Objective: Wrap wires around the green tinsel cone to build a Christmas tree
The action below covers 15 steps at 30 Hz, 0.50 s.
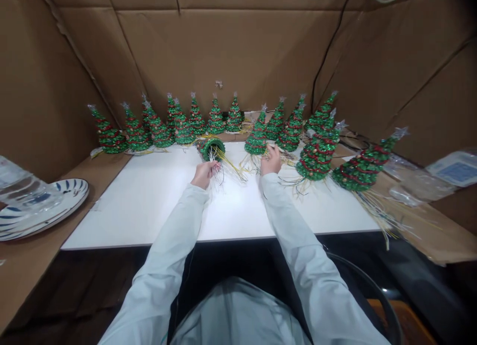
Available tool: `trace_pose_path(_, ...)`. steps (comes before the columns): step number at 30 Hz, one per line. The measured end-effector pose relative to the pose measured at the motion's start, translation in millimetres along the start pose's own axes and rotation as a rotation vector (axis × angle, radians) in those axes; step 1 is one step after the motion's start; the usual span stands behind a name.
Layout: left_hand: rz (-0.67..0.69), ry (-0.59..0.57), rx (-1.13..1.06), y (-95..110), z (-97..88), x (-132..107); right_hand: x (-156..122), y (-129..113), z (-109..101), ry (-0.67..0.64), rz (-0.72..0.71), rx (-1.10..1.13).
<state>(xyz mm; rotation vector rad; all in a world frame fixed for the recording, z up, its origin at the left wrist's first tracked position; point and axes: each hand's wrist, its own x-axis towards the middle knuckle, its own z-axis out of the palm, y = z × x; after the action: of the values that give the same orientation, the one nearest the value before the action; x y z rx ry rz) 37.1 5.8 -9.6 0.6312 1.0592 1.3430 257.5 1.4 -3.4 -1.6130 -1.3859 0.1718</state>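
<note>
Currently | wires between hands | trees crowding behind | plate far left

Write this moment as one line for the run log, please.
left hand: pinching pale wires from tipped tree, base open; right hand: at wires by upright tree, grip unclear; more trees: standing behind; white board: beneath

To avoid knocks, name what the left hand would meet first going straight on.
Likely the shiny green cone-shaped tree lying open end toward the left hand, though depth is unclear.
</note>
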Motion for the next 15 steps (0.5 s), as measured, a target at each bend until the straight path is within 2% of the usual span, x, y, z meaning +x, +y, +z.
trace_pose_path(2,-0.007,-0.007,-0.011,0,-0.7,0,-12,-16,7,-0.005,0.012,0.108)
trace_pose_path(5,-0.017,-0.044,-0.019,-1,-2.0,1,-37,-48,20,-0.217,-0.191,0.203)
trace_pose_path(7,-0.023,-0.056,-0.018,0,-2.8,1,-53,-67,29,-0.327,-0.356,0.178)
trace_pose_path(9,-0.025,-0.052,-0.017,0,-3.2,0,-65,-79,38,-0.417,-0.419,0.095)
trace_pose_path(12,-0.025,-0.064,-0.019,0,-3.3,0,-71,-85,48,-0.548,-0.344,-0.074)
trace_pose_path(15,-0.032,-0.084,-0.029,-1,-3.3,1,-68,-80,54,-0.582,-0.252,-0.166)
